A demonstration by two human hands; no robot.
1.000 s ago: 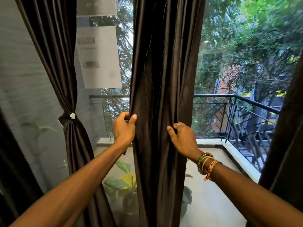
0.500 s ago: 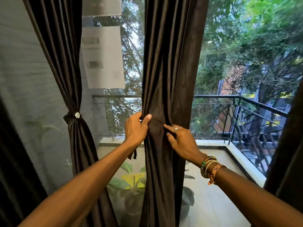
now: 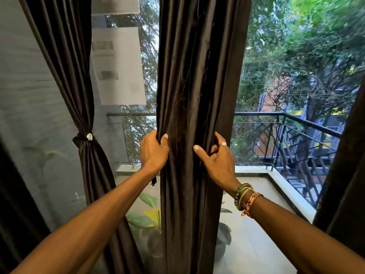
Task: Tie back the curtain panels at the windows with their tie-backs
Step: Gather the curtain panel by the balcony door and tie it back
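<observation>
Dark brown satin is hanging in folds. At nine o'clock a curtain panel [image 3: 92, 175] is sitting cinched by its tie-back [image 3: 84, 137]. At centre, the left hand [image 3: 153, 153] is gripping the left edge of the middle panel [image 3: 197, 86], fingers curled round the cloth. Toward three o'clock, the right hand [image 3: 216, 157] is pinching the right edge. A dark strip [image 3: 154, 180], perhaps the tie-back, is dangling below the left wrist. Slick folds are risking sliding free if either grip is loosening during wrapping.
</observation>
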